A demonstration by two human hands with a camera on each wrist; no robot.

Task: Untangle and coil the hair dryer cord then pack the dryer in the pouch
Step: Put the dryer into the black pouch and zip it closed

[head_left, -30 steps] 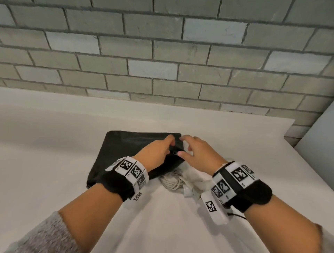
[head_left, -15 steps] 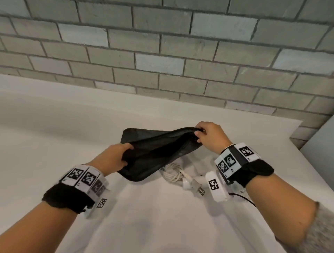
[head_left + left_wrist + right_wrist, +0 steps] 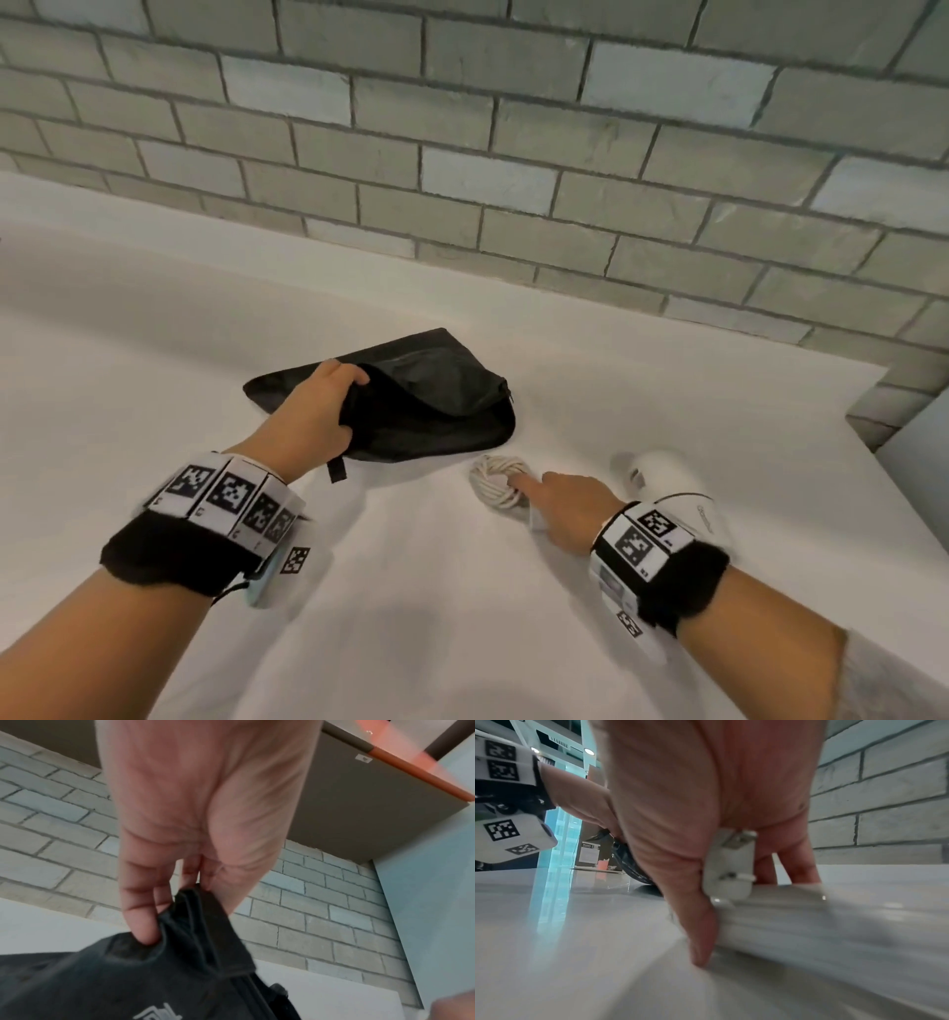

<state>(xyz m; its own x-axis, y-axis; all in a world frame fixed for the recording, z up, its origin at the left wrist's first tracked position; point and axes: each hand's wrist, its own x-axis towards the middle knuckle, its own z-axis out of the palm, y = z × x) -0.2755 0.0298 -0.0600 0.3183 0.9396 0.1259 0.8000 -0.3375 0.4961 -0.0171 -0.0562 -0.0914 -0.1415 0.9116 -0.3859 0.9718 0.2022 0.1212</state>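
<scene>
The black pouch point(image 3: 436, 411) lies on the white table, its mouth facing right. My left hand point(image 3: 349, 406) pinches the upper edge of that mouth and holds it lifted; the left wrist view shows the fingers point(image 3: 141, 912) curled on the pouch fabric point(image 3: 115, 983). Right of the pouch sits the coiled white cord point(image 3: 495, 480). My right hand point(image 3: 529, 488) grips the coil, thumb on one side and fingers on the other. The plug point(image 3: 729, 870) is tucked under my palm above the blurred cord point(image 3: 821, 923). The white hair dryer point(image 3: 672, 488) lies just beyond my right wrist.
The white table point(image 3: 411, 642) ends at a grey brick wall point(image 3: 513, 154) behind. Its right edge runs close to the dryer, with a pale panel point(image 3: 919, 447) beyond it. My left wrist band point(image 3: 500, 770) shows at the left of the right wrist view.
My right hand let go of the pouch and dropped down and right onto the coiled cord. The pouch came down onto the table, still held at its edge by my left hand.
</scene>
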